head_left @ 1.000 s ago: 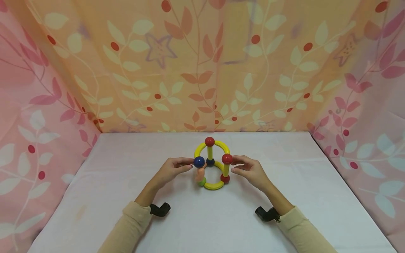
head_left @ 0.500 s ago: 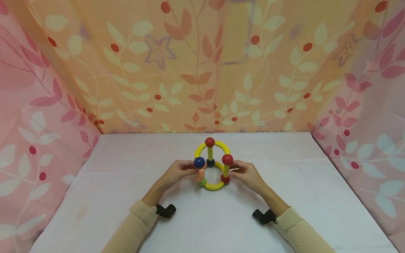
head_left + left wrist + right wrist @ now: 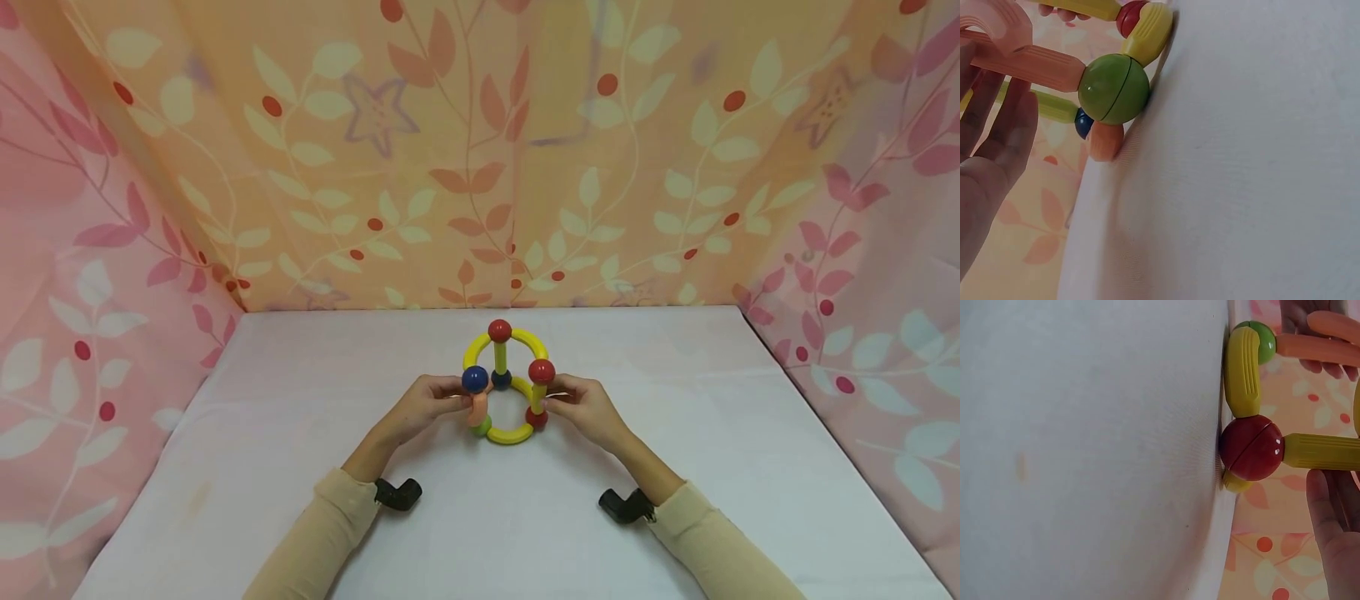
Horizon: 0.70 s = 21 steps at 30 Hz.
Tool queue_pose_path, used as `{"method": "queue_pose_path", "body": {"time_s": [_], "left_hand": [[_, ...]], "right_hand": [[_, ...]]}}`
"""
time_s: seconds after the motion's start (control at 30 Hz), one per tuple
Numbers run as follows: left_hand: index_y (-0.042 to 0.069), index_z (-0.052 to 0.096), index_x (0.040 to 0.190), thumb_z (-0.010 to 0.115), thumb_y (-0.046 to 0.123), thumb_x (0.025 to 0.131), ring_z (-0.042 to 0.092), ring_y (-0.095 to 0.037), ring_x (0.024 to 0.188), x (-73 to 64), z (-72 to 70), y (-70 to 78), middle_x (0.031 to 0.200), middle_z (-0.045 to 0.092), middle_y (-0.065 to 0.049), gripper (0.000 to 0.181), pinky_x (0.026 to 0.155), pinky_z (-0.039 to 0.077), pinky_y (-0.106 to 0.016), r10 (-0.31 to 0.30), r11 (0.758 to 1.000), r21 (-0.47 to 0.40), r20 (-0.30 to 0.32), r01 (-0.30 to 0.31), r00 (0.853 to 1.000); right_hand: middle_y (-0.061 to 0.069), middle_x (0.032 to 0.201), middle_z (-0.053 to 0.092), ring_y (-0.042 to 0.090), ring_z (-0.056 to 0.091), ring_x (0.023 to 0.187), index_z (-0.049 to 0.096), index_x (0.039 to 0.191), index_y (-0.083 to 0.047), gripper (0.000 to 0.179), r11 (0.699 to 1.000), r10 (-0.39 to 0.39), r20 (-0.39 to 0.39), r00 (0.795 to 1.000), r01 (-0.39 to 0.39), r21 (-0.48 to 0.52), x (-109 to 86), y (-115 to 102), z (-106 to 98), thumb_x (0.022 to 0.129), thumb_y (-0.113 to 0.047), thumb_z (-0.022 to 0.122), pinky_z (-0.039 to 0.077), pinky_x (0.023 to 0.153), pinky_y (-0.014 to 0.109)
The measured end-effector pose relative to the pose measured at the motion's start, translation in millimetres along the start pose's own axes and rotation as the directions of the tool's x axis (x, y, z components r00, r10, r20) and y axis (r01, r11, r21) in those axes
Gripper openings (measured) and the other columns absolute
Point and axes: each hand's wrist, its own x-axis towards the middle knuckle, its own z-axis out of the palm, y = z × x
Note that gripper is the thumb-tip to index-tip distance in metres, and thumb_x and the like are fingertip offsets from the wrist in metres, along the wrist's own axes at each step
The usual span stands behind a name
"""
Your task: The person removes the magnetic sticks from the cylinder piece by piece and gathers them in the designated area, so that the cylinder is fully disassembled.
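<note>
A toy frame of magnetic sticks and balls stands on the white tabletop, with a lower ring, uprights and curved yellow sticks [image 3: 529, 342] higher up. My left hand [image 3: 420, 408] grips its left side at the orange stick [image 3: 1035, 67], between the blue ball [image 3: 475, 379] and the green ball [image 3: 1114, 89]. On the other side, my right hand [image 3: 588, 408] holds the upright yellow stick [image 3: 1322, 451], its thumb against the stick just above the lower red ball [image 3: 1251, 447]. A red ball [image 3: 542, 372] caps that upright; another red ball [image 3: 500, 331] tops the back one.
White cloth covers the table [image 3: 225, 467]. Leaf-patterned fabric [image 3: 480, 167] rises behind it and along both sides. A black wrist mount [image 3: 397, 494] is on the left forearm, and a matching black mount [image 3: 626, 506] on the right.
Both hands have moved inward from beside the toy frame and taken hold of its left and right uprights. The frame stays in about the same place.
</note>
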Motion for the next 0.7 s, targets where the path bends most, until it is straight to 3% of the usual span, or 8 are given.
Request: {"method": "queue_pose_path", "body": {"time_s": [0.37,0.57,0.7], "left_hand": [[-0.006,0.059,0.128,0.062,0.011,0.095,0.061,-0.007,0.109,2.3,2.2,3.1,0.127,0.063,-0.024,0.038,0.093,0.050,-0.020,0.017,1.000,-0.002,0.016,-0.017,1.000],[-0.008,0.059,0.127,0.061,0.010,0.095,0.061,-0.006,0.104,-1.2,5.8,2.4,0.126,0.062,-0.026,0.037,0.090,0.051,-0.018,-0.024,1.000,-0.006,0.006,0.024,1.000],[-0.007,0.059,0.126,0.060,0.010,0.095,0.062,-0.007,0.102,-2.1,7.0,0.7,0.125,0.064,-0.025,0.036,0.089,0.051,-0.019,-0.016,1.000,0.019,-0.003,0.016,1.000]], "right_hand": [[0.021,0.106,0.069,0.027,0.064,0.101,0.067,0.112,0.004,0.026,1.000,0.004,-0.025,1.000,-0.004,-0.016,3.5,-3.2,0.3,0.088,-0.006,0.069,0.054,0.086,0.019],[0.019,0.107,0.070,0.027,0.064,0.102,0.067,0.113,0.003,0.027,0.999,0.021,-0.017,1.000,-0.021,-0.036,0.0,-0.7,0.6,0.089,-0.008,0.069,0.055,0.088,0.023],[0.019,0.108,0.070,0.029,0.064,0.103,0.066,0.114,0.002,0.028,0.999,0.027,-0.018,0.999,-0.028,-0.036,0.1,0.8,0.7,0.089,-0.009,0.069,0.054,0.088,0.021]]}}
